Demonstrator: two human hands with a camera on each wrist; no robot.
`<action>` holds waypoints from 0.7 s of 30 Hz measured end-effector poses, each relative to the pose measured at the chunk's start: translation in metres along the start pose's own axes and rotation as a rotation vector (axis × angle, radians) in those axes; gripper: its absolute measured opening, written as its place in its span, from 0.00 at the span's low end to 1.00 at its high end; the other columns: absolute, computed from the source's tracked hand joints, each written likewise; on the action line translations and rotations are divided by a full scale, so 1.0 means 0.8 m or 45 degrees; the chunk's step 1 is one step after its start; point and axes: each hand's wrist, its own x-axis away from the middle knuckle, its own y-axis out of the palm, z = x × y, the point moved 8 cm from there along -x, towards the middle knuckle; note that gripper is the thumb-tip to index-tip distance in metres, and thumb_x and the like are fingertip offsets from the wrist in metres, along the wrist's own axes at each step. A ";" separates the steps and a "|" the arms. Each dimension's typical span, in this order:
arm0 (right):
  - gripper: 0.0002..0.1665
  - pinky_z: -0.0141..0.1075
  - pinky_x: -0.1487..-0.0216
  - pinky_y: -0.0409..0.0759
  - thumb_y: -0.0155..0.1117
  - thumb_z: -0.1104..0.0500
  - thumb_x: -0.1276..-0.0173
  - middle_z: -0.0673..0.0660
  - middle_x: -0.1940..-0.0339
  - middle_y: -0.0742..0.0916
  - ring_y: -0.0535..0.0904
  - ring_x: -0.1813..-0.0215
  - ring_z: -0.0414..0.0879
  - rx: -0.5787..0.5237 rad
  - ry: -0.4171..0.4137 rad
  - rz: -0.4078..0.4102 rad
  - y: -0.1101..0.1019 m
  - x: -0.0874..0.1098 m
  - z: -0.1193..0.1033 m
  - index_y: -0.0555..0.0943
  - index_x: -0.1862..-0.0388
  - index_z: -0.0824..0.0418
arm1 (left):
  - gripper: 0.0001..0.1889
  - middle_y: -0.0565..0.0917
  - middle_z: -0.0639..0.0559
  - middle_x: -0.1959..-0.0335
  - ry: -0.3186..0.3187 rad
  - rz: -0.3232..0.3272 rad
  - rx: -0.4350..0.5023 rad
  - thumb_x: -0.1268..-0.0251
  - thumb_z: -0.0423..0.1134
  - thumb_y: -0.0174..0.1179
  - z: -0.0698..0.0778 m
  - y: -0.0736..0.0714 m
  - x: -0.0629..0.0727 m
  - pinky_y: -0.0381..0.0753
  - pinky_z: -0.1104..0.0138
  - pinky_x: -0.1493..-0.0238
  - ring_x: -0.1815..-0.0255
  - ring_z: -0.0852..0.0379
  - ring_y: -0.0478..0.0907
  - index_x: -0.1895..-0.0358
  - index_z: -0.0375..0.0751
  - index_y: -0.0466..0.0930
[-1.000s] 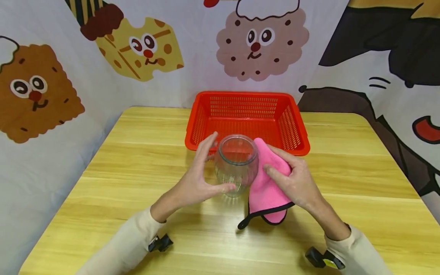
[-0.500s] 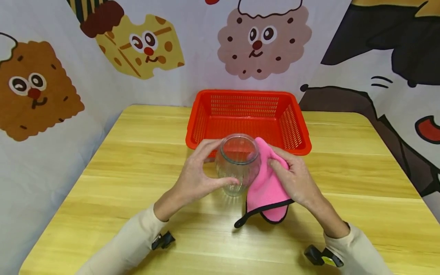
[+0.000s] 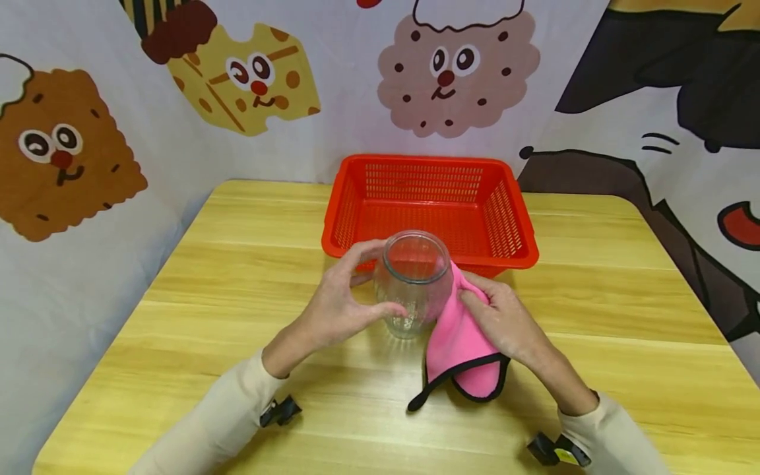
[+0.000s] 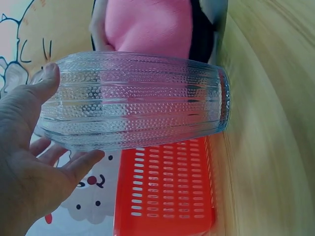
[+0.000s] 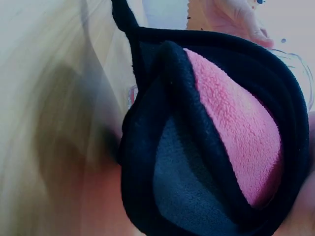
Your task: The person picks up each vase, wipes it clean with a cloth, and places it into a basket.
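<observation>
A clear ribbed glass jar [image 3: 412,307] stands upright, its round mouth facing up. My left hand [image 3: 335,300] holds it from the left, thumb across the near side and fingers around the far side. In the left wrist view the jar [image 4: 138,101] shows beaded vertical bands, its base close to the table. My right hand [image 3: 505,316] grips a folded pink towel [image 3: 460,343] with black edging and a hanging loop, against the jar's right side. Most of the right fingers are hidden behind the towel. Its dark grey underside shows in the right wrist view of the towel [image 5: 197,182].
A red plastic basket [image 3: 427,257] with slotted walls stands just beyond the jar, at the back of the wooden table [image 3: 237,264]. A cartoon-printed cloth [image 3: 350,86] hangs behind and at both sides.
My left fingers have come in from a spread pose to lie against the jar. The right hand has slid the towel down along the jar's right side, towards me.
</observation>
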 end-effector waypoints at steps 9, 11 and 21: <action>0.24 0.32 0.62 0.78 0.56 0.58 0.20 0.55 0.66 0.86 0.79 0.66 0.42 0.050 0.015 -0.032 0.009 0.002 0.014 0.80 0.29 0.57 | 0.45 0.77 0.41 0.28 -0.035 -0.038 0.042 0.54 0.29 0.83 -0.003 0.001 0.000 0.85 0.51 0.36 0.27 0.43 0.77 0.32 0.40 0.65; 0.23 0.32 0.59 0.78 0.56 0.58 0.20 0.55 0.60 0.87 0.79 0.62 0.43 0.081 0.008 -0.041 0.011 0.000 0.015 0.80 0.29 0.56 | 0.45 0.78 0.41 0.28 -0.030 -0.046 0.044 0.54 0.29 0.83 -0.004 0.001 0.000 0.85 0.51 0.36 0.27 0.44 0.76 0.32 0.40 0.65; 0.13 0.32 0.71 0.73 0.55 0.56 0.19 0.48 0.77 0.77 0.73 0.74 0.38 0.069 0.040 -0.195 0.028 -0.003 0.029 0.86 0.47 0.53 | 0.42 0.75 0.40 0.25 -0.059 -0.104 0.134 0.48 0.26 0.79 -0.008 0.003 0.000 0.81 0.49 0.32 0.25 0.44 0.74 0.32 0.39 0.63</action>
